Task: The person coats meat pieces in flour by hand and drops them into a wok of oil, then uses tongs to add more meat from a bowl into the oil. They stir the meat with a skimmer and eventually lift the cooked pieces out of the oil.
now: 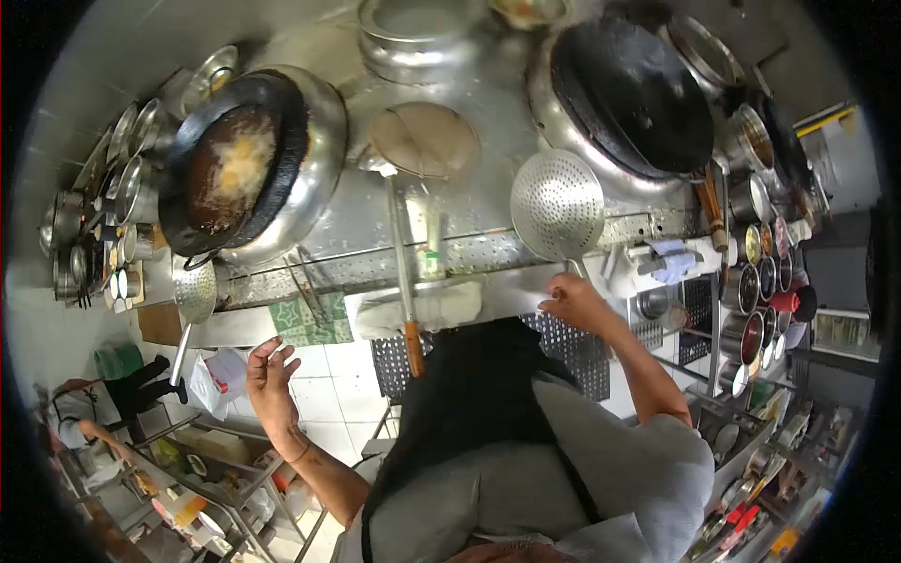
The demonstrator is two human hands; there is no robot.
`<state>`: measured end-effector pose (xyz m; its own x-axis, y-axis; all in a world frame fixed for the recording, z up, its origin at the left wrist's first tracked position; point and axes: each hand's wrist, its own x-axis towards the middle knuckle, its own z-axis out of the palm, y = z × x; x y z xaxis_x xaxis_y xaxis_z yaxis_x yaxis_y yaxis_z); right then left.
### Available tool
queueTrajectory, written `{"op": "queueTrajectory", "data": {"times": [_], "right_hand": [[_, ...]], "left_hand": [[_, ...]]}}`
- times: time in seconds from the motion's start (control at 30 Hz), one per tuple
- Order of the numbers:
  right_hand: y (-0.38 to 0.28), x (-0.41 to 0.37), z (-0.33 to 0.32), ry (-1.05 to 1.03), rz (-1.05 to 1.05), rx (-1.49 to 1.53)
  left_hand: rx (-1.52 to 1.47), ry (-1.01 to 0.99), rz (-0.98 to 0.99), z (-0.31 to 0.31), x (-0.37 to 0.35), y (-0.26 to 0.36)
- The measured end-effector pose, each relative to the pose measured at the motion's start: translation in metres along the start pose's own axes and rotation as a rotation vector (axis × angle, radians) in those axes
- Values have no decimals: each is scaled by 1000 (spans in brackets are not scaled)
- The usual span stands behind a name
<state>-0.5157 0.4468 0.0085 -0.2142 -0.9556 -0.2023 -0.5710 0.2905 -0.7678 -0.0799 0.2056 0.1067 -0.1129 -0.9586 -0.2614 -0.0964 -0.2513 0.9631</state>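
Note:
My right hand is closed at the handle of a round perforated skimmer, whose bowl hangs over the front of the steel stove. The rest of that handle is hidden by the hand and forearm. My left hand is raised with loosely bent fingers apart and nothing in it, below a green patterned cloth. At the left burner, a black wok contains brown oil with pale yellow food frying in foam. Another dark wok sits on the right burner.
Between the woks lies a round mesh strainer; a wooden-handled tool projects over the front edge. A second skimmer hangs out at left. Seasoning containers line the right. Another person stands at far left.

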Motion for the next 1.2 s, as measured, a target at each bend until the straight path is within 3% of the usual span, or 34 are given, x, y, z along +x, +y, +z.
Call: {"op": "queueTrajectory", "data": {"times": [0.07,0.13,0.23,0.37,0.73,0.8,0.87,0.93,0.97,1.07,1.1,1.17,1.2], "right_hand": [[-32,12,-12,134,93,101],[-42,31,-30,196,51,55],[-58,71,-77,138,38,2],[-86,145,-132,229,-107,-88],[-43,384,-197,205,-245,28],[-30,426,-206,324,-233,-74],[-10,474,-216,297,-195,-36],[5,522,-224,640,-277,-117],[-3,533,-231,623,-130,-218],[14,586,-222,744,-106,-392],[18,599,-219,570,-114,-432],[37,646,-184,584,-33,-499],[34,650,-168,592,-184,-675]], "left_hand": [[-4,-11,55,-15,4,-3],[-40,13,76,-27,8,-10],[-103,43,80,-40,10,-25],[-92,164,10,-43,-5,-39],[-64,533,-120,-17,-97,-29],[-79,587,-118,-10,-114,-23],[-12,679,-188,-3,-133,-11],[23,792,-189,-2,-144,-7],[57,760,-211,-6,-144,0],[68,778,-193,-10,-128,14],[121,744,-168,5,-112,31],[113,662,-134,30,-70,54],[109,581,-107,43,-51,61]]}}
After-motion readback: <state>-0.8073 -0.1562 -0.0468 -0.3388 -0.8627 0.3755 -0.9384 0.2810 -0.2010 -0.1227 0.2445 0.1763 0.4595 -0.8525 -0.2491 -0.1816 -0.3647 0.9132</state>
